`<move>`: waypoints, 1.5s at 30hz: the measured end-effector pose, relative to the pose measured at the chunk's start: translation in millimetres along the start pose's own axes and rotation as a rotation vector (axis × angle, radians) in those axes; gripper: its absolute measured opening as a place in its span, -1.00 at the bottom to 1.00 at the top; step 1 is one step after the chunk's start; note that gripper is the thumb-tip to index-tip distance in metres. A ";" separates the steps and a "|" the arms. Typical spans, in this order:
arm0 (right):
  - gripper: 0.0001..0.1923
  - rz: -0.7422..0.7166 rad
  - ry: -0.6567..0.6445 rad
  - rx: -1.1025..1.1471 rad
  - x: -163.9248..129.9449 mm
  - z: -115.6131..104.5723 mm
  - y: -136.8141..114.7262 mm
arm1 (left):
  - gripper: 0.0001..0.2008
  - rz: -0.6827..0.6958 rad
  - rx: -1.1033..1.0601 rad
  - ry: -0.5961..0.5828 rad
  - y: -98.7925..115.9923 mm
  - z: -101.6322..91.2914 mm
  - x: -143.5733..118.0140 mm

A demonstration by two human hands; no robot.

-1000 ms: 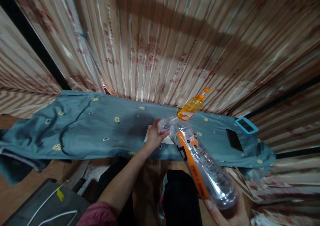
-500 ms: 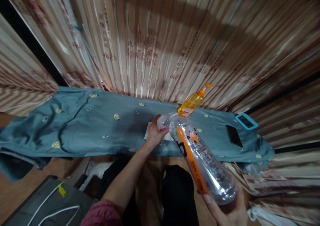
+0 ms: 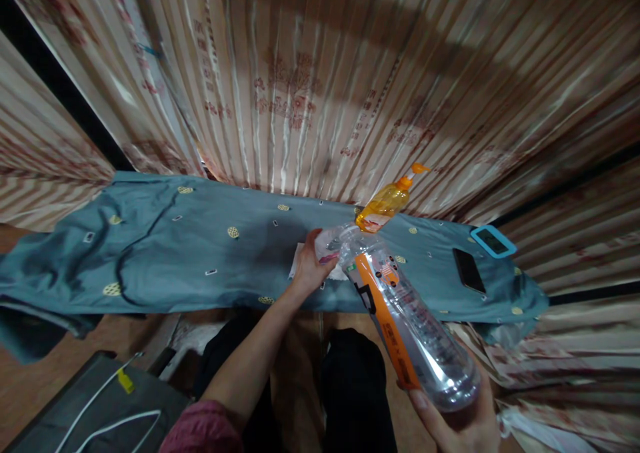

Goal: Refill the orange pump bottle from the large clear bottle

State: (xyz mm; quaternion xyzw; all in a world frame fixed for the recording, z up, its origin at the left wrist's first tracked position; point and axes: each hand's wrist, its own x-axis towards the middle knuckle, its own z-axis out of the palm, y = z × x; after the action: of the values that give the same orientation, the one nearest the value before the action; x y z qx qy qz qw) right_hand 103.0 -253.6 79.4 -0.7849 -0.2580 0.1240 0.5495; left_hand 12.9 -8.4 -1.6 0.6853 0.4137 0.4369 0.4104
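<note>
Striped curtains hang behind a narrow table (image 3: pixel 165 253) draped in a blue-grey patterned cloth. Over its front edge, near the middle, the left hand (image 3: pixel 309 266) closes its fingers around the neck end of a big clear plastic bottle (image 3: pixel 405 319) with an orange label, while the right hand (image 3: pixel 463 426) cups the base from below, fingers wrapped on it. The bottle lies tilted, neck toward the table, base toward the person's lap.

Compared with 1 second ago, little has shifted: the bottle's base sits a touch lower and nearer the camera, and the left hand stays at the neck over a white paper (image 3: pixel 300 263) on the cloth. The grip looks settled rather than changing, and I judge the work at the neck unfinished.

An orange pump bottle (image 3: pixel 387 203) stands just behind the neck. Toward the right end lie a dark phone (image 3: pixel 469 271) and a blue-framed device (image 3: pixel 493 241).
</note>
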 end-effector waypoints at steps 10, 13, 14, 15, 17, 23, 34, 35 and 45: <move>-0.06 -0.039 -0.035 -0.056 1.3 -6.2 5.4 | -0.36 0.029 -0.012 0.026 -5.4 3.0 -0.3; -0.01 -0.007 -0.023 0.006 0.9 -4.2 1.4 | -0.37 0.033 -0.017 0.030 -5.1 2.6 -0.7; -0.01 0.001 -0.018 0.014 0.8 -3.3 -0.7 | -0.37 0.034 -0.018 0.034 -4.9 2.4 -0.8; 0.00 0.008 -0.014 0.013 0.7 -2.5 -3.1 | -0.38 0.034 -0.018 0.036 -4.7 2.3 -0.9; -0.01 0.017 -0.005 -0.003 0.5 -1.1 -8.1 | -0.38 0.032 -0.020 0.034 -4.4 2.2 -1.0; 0.01 0.017 0.001 -0.042 -0.6 -0.2 -19.0 | -0.35 0.030 -0.029 0.025 -4.3 1.8 -1.3; 0.04 0.030 -0.010 -0.024 0.3 -2.8 -11.9 | -0.38 0.064 0.008 0.005 -4.5 -0.2 -1.7; 0.03 0.021 -0.010 -0.035 0.4 -2.4 -12.6 | -0.39 0.065 0.011 0.006 -4.6 -0.3 -1.9; 0.05 -0.001 -0.004 -0.009 -1.4 0.3 -23.0 | -0.45 0.053 0.018 0.000 -5.4 -1.9 -1.8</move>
State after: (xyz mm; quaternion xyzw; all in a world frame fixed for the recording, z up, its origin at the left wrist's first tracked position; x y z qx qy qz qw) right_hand 95.6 -248.1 100.5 -0.7870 -0.2601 0.1241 0.5455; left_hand 9.5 -7.9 -6.6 0.6995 0.3996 0.4439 0.3925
